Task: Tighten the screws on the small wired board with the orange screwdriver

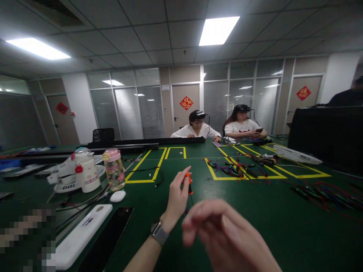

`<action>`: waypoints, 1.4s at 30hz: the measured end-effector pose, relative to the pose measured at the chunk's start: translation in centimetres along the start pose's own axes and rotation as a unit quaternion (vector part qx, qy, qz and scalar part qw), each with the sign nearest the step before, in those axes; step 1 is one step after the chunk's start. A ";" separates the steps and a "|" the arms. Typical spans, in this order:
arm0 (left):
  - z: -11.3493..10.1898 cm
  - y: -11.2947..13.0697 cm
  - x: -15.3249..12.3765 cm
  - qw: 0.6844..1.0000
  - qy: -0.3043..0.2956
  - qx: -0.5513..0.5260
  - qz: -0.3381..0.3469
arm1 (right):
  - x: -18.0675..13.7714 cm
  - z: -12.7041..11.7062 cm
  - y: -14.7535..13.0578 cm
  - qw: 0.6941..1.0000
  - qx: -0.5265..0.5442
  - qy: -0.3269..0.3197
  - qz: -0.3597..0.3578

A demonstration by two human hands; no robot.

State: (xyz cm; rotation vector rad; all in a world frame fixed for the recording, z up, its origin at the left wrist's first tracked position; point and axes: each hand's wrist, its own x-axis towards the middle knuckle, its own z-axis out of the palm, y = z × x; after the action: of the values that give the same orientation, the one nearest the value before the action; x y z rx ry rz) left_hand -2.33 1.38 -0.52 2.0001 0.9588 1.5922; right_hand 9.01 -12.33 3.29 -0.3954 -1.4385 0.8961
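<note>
My left hand (176,198), with a watch on its wrist, is raised over the green table (255,219) and pinches a small orange-and-black tool (189,182) between thumb and fingers. My right hand (227,232) is close to the camera, low and to the right of the left hand, and blurred. Its fingers curl loosely and I cannot make out anything in them.
At the left stand a white bottle (86,170), a pink-lidded clear bottle (114,169), a white mouse-like object (117,196), a white device (81,234) and a dark phone (109,236). Coloured wires (238,168) lie in yellow-taped boxes. Two people sit at the far end.
</note>
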 end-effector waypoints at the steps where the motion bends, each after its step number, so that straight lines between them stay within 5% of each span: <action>1: 0.0 0.1 0.0 1.000 0.002 0.003 0.005 | 1.3 -0.7 0.8 0.999 -0.031 0.040 -0.007; 4: 0.1 0.4 -0.2 1.000 0.004 0.012 0.018 | 4.0 -4.0 5.4 0.963 -0.185 0.171 -0.096; 6: 0.0 0.6 -0.3 1.000 0.002 0.012 0.020 | 4.1 -6.3 8.8 0.948 -0.273 0.135 -0.095; 11: -0.1 0.7 -0.2 0.999 -0.028 -0.024 0.008 | 1.6 -7.9 13.2 0.939 -0.326 -0.011 0.106; 15: -0.1 0.7 0.2 0.998 -0.043 -0.041 -0.005 | 1.0 -6.9 14.0 0.900 -0.390 -0.104 0.164; 19: -0.1 0.7 0.2 1.000 -0.006 0.018 0.018 | 1.6 -7.0 14.6 0.874 -0.432 -0.131 0.179; 30: -0.5 0.1 0.8 0.997 -0.046 -0.067 -0.020 | 1.9 -8.7 17.0 0.890 -0.400 -0.145 0.163; 35: -0.6 0.1 0.6 1.000 0.011 0.021 0.003 | 2.3 -8.3 16.0 0.882 -0.415 -0.144 0.169; 42: -0.6 0.6 0.8 0.990 -0.065 -0.112 -0.057 | 2.8 -7.3 13.1 0.876 -0.413 -0.180 0.173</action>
State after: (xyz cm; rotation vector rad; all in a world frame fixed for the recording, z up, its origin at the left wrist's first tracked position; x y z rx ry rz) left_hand -2.71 1.47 0.58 1.8373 0.7922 1.4207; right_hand 11.89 -0.05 -5.26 -1.2056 -2.1165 0.5971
